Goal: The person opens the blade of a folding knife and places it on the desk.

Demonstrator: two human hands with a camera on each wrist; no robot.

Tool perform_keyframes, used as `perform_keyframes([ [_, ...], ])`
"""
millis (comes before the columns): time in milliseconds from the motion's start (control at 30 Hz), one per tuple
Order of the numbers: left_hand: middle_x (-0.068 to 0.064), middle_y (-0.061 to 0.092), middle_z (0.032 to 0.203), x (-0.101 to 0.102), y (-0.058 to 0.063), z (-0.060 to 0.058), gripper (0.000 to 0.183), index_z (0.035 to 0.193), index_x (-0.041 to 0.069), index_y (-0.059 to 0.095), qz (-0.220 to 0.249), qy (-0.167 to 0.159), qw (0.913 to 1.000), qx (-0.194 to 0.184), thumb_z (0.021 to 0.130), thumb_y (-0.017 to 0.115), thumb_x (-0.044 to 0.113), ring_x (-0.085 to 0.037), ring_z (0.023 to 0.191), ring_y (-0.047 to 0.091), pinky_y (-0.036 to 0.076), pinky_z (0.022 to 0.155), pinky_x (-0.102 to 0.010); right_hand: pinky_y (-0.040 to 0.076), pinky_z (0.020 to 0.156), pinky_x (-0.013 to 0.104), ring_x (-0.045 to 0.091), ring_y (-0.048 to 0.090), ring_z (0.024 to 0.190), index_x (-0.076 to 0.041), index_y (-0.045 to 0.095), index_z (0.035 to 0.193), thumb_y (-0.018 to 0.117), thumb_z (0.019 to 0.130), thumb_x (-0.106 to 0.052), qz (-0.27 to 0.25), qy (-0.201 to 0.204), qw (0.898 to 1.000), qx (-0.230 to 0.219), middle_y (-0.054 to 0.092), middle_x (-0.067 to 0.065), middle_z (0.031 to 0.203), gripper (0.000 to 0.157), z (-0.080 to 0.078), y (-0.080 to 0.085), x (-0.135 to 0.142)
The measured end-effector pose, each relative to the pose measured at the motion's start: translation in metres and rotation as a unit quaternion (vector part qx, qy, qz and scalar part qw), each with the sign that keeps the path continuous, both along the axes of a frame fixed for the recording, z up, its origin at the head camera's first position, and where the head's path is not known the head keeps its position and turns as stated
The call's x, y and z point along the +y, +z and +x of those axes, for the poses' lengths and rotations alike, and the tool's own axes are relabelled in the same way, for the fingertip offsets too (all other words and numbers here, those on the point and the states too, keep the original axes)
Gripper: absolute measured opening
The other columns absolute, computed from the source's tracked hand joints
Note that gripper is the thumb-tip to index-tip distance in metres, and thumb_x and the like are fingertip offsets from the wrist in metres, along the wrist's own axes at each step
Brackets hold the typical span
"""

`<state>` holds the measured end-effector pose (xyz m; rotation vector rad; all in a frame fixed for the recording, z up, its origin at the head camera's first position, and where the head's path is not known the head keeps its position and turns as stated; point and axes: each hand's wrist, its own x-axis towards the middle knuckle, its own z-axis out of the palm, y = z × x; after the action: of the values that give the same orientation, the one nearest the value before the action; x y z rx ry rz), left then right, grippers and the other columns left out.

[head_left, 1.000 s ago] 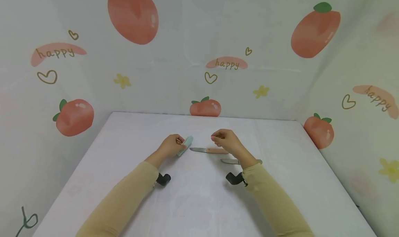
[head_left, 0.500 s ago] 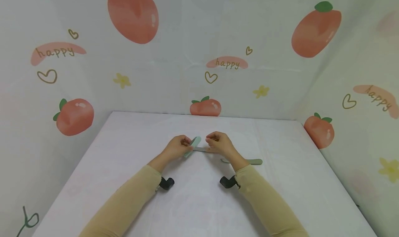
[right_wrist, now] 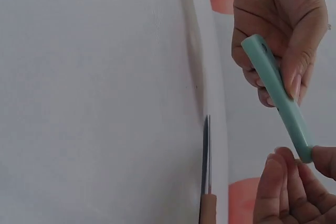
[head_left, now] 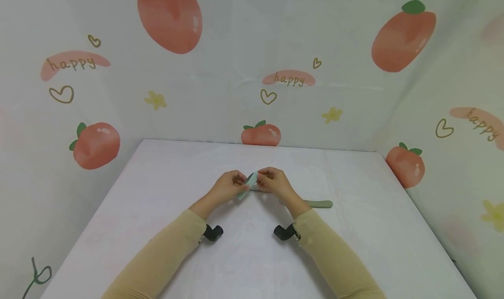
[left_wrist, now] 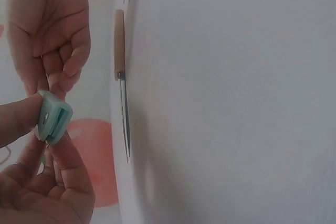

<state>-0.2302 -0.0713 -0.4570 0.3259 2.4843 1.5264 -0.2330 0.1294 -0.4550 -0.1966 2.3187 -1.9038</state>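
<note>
A mint-green folding knife [head_left: 248, 187], folded, is held tilted above the table between both hands. My left hand [head_left: 225, 187] grips it with the thumb on one side and fingers on the other. My right hand [head_left: 278, 186] pinches its upper end; in the right wrist view the thumb [right_wrist: 324, 161] presses that tip. A slot shows in the end of the folding knife [left_wrist: 54, 119] in the left wrist view. Below lies an unfolded knife with a tan handle [left_wrist: 119, 45], partly hidden by my right hand in the head view.
A sage-green knife [head_left: 320, 204] lies on the white table [head_left: 244, 264] to the right, its blade hidden behind my right forearm. A printed curtain [head_left: 220, 85] stands along the table's back and sides.
My left hand has carried the mint-green folding knife rightward and raised its upper end. The right hand has moved left and taken hold of that end.
</note>
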Motion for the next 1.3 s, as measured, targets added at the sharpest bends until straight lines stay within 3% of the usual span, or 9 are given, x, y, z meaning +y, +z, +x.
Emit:
perform_keyframes([
  [333, -0.003, 0.066, 0.09, 0.001, 0.003, 0.004, 0.018, 0.1, 0.009, 0.064, -0.016, -0.023, 0.9995, 0.014, 0.09, 0.076, 0.017, -0.016, 0.083, 0.061, 0.049, 0.071, -0.029, 0.057, 0.079, 0.029, 0.011, 0.067, 0.081, 0.013, 0.059, 0.114, 0.059, 0.101, -0.009, -0.037, 0.037, 0.999, -0.012, 0.07, 0.009, 0.094, 0.025, 0.003, 0.0, 0.001],
  [700, -0.002, 0.057, 0.074, -0.001, 0.006, 0.005, 0.018, 0.09, 0.009, 0.058, -0.021, -0.113, 0.9934, 0.005, 0.097, 0.068, 0.023, -0.013, 0.066, 0.054, 0.045, 0.062, -0.027, 0.055, 0.08, 0.033, 0.013, 0.062, 0.082, 0.012, 0.059, 0.116, 0.054, 0.104, -0.009, -0.002, 0.11, 0.994, -0.022, 0.068, 0.01, 0.096, 0.025, 0.004, -0.002, 0.003],
  [867, -0.002, 0.057, 0.069, -0.002, 0.006, 0.004, 0.016, 0.091, 0.008, 0.058, -0.009, -0.143, 0.9896, -0.001, 0.098, 0.066, 0.021, -0.014, 0.063, 0.055, 0.044, 0.06, -0.029, 0.055, 0.078, 0.033, 0.013, 0.062, 0.081, 0.014, 0.059, 0.115, 0.054, 0.104, -0.006, 0.023, 0.13, 0.991, -0.008, 0.068, 0.012, 0.093, 0.023, 0.011, 0.014, 0.002],
  [1000, -0.003, 0.056, 0.07, -0.002, 0.006, 0.004, 0.013, 0.093, 0.008, 0.058, 0.003, -0.143, 0.9897, -0.005, 0.099, 0.064, 0.018, -0.014, 0.062, 0.056, 0.044, 0.06, -0.028, 0.055, 0.078, 0.033, 0.013, 0.062, 0.08, 0.015, 0.059, 0.113, 0.053, 0.104, -0.005, 0.033, 0.132, 0.991, 0.01, 0.068, 0.012, 0.09, 0.022, 0.02, 0.029, 0.001],
  [1300, -0.003, 0.055, 0.072, -0.002, 0.009, 0.006, 0.012, 0.097, 0.006, 0.057, 0.03, -0.127, 0.9915, -0.011, 0.101, 0.061, 0.016, -0.014, 0.065, 0.055, 0.045, 0.061, -0.028, 0.056, 0.082, 0.037, 0.017, 0.063, 0.083, 0.013, 0.061, 0.112, 0.055, 0.103, -0.005, 0.043, 0.11, 0.993, 0.008, 0.068, 0.015, 0.095, 0.02, 0.025, 0.042, 0.0],
])
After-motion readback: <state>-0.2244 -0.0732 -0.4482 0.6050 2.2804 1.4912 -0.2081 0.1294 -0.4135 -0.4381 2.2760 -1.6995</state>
